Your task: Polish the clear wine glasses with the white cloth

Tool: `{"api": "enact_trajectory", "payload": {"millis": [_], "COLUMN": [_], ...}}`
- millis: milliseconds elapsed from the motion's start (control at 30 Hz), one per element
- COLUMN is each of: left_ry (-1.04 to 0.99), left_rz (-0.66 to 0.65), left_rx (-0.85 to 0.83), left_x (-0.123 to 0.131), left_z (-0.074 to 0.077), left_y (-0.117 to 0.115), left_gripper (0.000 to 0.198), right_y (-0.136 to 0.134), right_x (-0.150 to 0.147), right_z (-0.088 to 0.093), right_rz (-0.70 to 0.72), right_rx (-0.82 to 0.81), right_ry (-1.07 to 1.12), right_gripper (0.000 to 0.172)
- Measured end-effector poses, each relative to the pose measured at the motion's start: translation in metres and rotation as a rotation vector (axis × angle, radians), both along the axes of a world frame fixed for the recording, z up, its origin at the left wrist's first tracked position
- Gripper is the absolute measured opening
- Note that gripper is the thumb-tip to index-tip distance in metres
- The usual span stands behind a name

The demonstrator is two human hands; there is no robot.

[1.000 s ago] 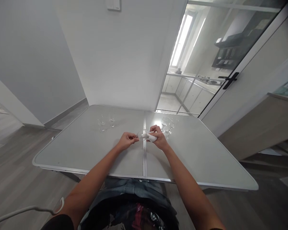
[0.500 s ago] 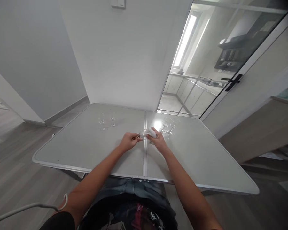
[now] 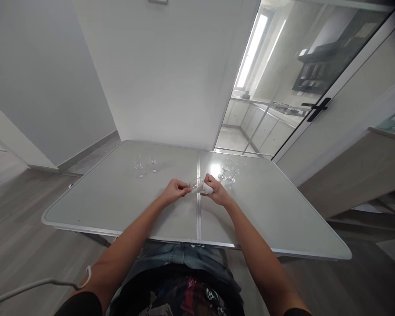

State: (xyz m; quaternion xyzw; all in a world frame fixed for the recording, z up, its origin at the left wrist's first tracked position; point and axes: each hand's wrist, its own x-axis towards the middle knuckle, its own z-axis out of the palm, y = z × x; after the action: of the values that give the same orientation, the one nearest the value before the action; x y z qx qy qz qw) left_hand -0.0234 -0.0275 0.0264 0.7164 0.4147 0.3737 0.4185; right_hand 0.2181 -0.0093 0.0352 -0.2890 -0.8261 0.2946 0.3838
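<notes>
Over the table's middle seam I hold a clear stemmed glass [image 3: 195, 186] on its side. My left hand [image 3: 175, 192] pinches it at its left end, where the stem and foot are mostly hidden by my fingers. A white cloth [image 3: 208, 189] is bunched in my right hand [image 3: 217, 190], whose fingers close round it against the glass's right end. How far the cloth reaches into the bowl I cannot tell.
The pale folding table [image 3: 269, 215] has a metal rim. Stemmed glasses [image 3: 232, 177] stand on its right half, near the back. Other clear glasses [image 3: 154, 166] stand at the back left. Behind are a white wall [image 3: 164, 79] and a glazed door [image 3: 266, 127].
The cloth has bunched further into my right hand, whose grip has turned on the glass. My left hand has moved slightly left. The view has shifted a little.
</notes>
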Motion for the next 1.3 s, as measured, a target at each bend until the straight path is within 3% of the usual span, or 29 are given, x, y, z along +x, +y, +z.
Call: {"api": "enact_trajectory", "payload": {"millis": [133, 233, 300, 367, 433, 600, 700, 767, 833, 900, 1000, 1067, 1133, 1200, 1300], "left_ry": [0.344, 0.51, 0.52, 0.456, 0.335, 0.04, -0.047, -0.089, -0.065, 0.027, 0.243, 0.401, 0.526, 0.589, 0.618], "left_rz": [0.265, 0.325, 0.321, 0.294, 0.231, -0.081, -0.18, -0.17, -0.098, 0.023, 0.177, 0.222, 0.231, 0.235, 0.274], "left_rx": [0.471, 0.596, 0.603, 0.542, 0.415, -0.065, -0.36, -0.424, -0.32, -0.106, 0.243, 0.44, 0.592, 0.682, 0.695], "left_x": [0.008, 0.01, 0.01, 0.01, 0.009, -0.002, -0.011, -0.014, -0.014, -0.011, -0.005, -0.003, -0.002, -0.001, 0.001], "left_z": [-0.009, -0.014, -0.014, -0.011, -0.005, 0.01, 0.013, 0.012, 0.011, 0.008, 0.003, 0.0, -0.002, -0.002, -0.003], "left_y": [-0.004, -0.005, -0.005, -0.005, -0.004, 0.001, 0.005, 0.007, 0.007, 0.006, 0.004, 0.002, 0.0, -0.001, -0.003], "left_gripper": [0.034, 0.029, 0.027, 0.028, 0.035, 0.049, 0.049, 0.05, 0.051, 0.049, 0.039, 0.03, 0.025, 0.027, 0.03], "right_y": [-0.008, -0.009, -0.009, -0.008, -0.006, 0.001, 0.004, 0.006, 0.006, 0.005, 0.004, 0.003, 0.002, 0.002, 0.002], "right_x": [-0.014, -0.02, -0.021, -0.018, -0.012, 0.009, 0.015, 0.013, 0.008, 0.004, 0.001, 0.0, -0.002, -0.004, -0.005], "right_z": [-0.002, -0.005, -0.005, -0.004, -0.001, 0.005, 0.006, 0.006, 0.003, -0.003, -0.013, -0.017, -0.018, -0.016, -0.016], "right_rz": [-0.13, -0.14, -0.14, -0.123, -0.084, 0.076, 0.016, -0.068, -0.09, -0.07, -0.016, 0.034, 0.089, 0.141, 0.16], "right_rx": [-0.344, -0.594, -0.645, -0.558, -0.364, 0.169, 0.373, 0.405, 0.321, 0.136, -0.304, -0.624, -0.84, -0.923, -0.91], "right_ry": [0.221, 0.283, 0.273, 0.223, 0.131, -0.265, -0.432, -0.454, -0.404, -0.297, -0.097, 0.036, 0.182, 0.31, 0.389], "right_gripper": [0.041, 0.044, 0.045, 0.042, 0.038, 0.031, 0.031, 0.028, 0.024, 0.026, 0.035, 0.043, 0.052, 0.058, 0.059]}}
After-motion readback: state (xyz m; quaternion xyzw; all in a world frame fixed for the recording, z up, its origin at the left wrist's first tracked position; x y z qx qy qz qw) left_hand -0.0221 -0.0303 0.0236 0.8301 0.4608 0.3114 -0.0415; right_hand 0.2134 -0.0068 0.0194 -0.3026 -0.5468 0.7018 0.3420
